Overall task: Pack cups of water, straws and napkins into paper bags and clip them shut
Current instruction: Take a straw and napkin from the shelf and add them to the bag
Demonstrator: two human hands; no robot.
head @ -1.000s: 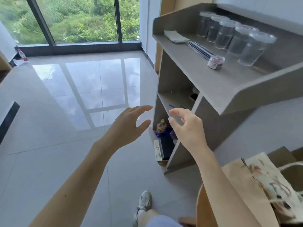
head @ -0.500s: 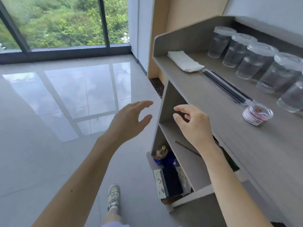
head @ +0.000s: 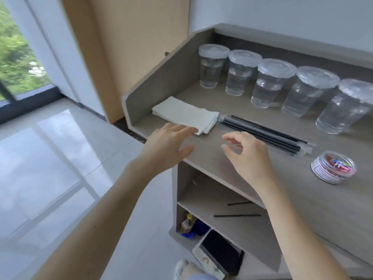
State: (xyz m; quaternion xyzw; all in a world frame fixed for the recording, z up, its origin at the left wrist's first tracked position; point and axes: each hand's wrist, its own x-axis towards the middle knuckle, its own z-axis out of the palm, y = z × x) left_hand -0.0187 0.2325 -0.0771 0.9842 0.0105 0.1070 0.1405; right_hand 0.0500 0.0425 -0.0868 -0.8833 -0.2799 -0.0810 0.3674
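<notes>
Several lidded clear cups of water (head: 270, 83) stand in a row along the back of the grey counter (head: 212, 156). A stack of white napkins (head: 184, 114) lies at the counter's left end, with a bundle of wrapped black straws (head: 260, 132) to its right. A small clear tub of coloured clips (head: 333, 166) sits further right. My left hand (head: 167, 146) hovers open, fingertips just short of the napkins' near corner. My right hand (head: 250, 156) is open with curled fingers over the counter's front, near the straws. No paper bag is in view.
Under the counter, an open shelf (head: 228, 209) holds two loose black straws; below it sit a small bottle (head: 186, 223) and a dark box (head: 220, 257). A glossy tiled floor (head: 50, 168) lies to the left, with a window beyond. A shoe shows at the bottom edge.
The view has swung up and right onto the counter top. Both hands rose from in front of the shelf to counter level, the left one nearing the napkins. The paper bags left the view.
</notes>
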